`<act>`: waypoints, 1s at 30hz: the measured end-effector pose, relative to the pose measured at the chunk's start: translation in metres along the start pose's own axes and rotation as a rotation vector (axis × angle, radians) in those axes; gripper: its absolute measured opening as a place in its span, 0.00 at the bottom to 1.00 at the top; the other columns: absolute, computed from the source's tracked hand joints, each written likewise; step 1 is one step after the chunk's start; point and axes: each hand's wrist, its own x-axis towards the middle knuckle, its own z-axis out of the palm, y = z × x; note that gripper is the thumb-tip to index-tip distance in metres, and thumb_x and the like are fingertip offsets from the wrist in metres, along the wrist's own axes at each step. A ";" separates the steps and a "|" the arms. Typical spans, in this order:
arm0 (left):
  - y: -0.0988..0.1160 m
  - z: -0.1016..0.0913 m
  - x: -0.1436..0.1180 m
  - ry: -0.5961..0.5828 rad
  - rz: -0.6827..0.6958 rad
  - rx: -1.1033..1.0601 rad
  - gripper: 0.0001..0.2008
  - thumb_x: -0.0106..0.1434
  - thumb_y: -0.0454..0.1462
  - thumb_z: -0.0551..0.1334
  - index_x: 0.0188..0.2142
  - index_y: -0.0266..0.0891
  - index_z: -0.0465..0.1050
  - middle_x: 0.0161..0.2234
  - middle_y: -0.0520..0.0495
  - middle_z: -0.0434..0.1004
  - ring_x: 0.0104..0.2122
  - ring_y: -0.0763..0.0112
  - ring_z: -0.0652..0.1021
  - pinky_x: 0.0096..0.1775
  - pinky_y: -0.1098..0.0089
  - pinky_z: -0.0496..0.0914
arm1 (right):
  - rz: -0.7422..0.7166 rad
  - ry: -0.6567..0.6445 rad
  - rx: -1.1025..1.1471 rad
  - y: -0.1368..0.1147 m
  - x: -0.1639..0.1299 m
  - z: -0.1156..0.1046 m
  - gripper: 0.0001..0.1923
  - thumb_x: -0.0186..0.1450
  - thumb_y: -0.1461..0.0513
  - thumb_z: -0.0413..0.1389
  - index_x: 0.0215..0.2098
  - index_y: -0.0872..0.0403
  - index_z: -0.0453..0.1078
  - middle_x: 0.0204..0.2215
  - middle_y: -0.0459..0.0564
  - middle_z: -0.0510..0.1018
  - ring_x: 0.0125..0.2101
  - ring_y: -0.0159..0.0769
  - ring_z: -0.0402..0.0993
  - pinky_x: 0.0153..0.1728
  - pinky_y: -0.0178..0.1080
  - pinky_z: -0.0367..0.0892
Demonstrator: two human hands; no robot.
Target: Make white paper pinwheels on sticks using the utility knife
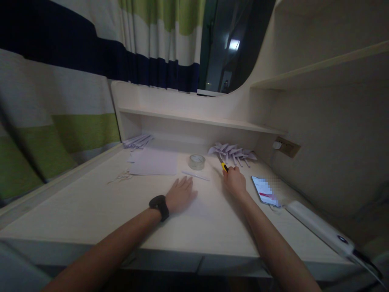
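Dim room, pale desk (91, 211) under a low shelf. Landmark: the roll of clear tape (197, 161), standing near the middle back of the desk.

Right hand (234, 181): just right of the tape roll and a little nearer the person, closed in a fist around a yellow utility knife (224, 166). The knife's yellow end pokes out of the top of the fist, pointing toward the back of the desk. Blade not clear in this light.

Left hand (180, 195): nearer the person than the tape roll and slightly left of it, fingers spread, palm flat on a white sheet (202, 205) lying on the desk; holds nothing. Black watch (159, 206) on that wrist.

A thin white strip (196, 175) lies just in front of the tape roll, between the two hands.

Left of the roll: a larger paper sheet (154, 162); further left and back, a stack of folded paper pieces (138, 141).

Right of the roll and back: a cluster of folded paper shapes (232, 151). Further right: a phone (265, 190), screen lit, then a white power strip (319, 227).
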 end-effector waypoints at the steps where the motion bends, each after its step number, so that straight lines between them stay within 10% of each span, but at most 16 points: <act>1: -0.002 0.001 0.001 -0.014 -0.001 -0.021 0.32 0.69 0.50 0.38 0.61 0.27 0.56 0.63 0.33 0.52 0.63 0.51 0.52 0.59 0.48 0.48 | -0.024 0.028 0.028 -0.003 -0.002 -0.002 0.22 0.70 0.54 0.41 0.49 0.60 0.66 0.45 0.64 0.69 0.39 0.46 0.73 0.37 0.41 0.65; 6: -0.008 -0.012 0.011 0.136 -0.096 -0.297 0.33 0.67 0.51 0.45 0.59 0.25 0.60 0.61 0.30 0.56 0.62 0.53 0.55 0.60 0.52 0.49 | -0.268 0.189 0.212 -0.025 -0.015 -0.004 0.18 0.69 0.55 0.45 0.52 0.56 0.64 0.43 0.58 0.68 0.37 0.40 0.72 0.34 0.37 0.65; 14: -0.005 -0.043 0.014 0.175 -0.213 -1.400 0.25 0.60 0.50 0.61 0.50 0.36 0.72 0.50 0.37 0.74 0.47 0.60 0.75 0.48 0.59 0.68 | -0.569 0.329 0.491 -0.059 -0.048 0.005 0.17 0.68 0.57 0.48 0.51 0.55 0.64 0.41 0.56 0.69 0.37 0.39 0.70 0.36 0.38 0.68; 24: -0.004 -0.052 0.016 0.452 -0.289 -1.753 0.13 0.58 0.41 0.66 0.37 0.31 0.76 0.38 0.40 0.79 0.37 0.70 0.78 0.45 0.67 0.70 | -0.805 0.527 0.568 -0.060 -0.058 -0.007 0.13 0.64 0.58 0.55 0.45 0.53 0.72 0.41 0.57 0.74 0.46 0.45 0.67 0.48 0.48 0.64; 30: 0.015 -0.071 0.020 0.493 -0.166 -1.919 0.11 0.57 0.38 0.67 0.37 0.32 0.76 0.40 0.41 0.78 0.41 0.68 0.78 0.50 0.65 0.69 | -0.621 -0.041 1.259 -0.069 -0.057 -0.010 0.18 0.58 0.53 0.61 0.44 0.49 0.73 0.41 0.53 0.77 0.42 0.42 0.73 0.44 0.45 0.67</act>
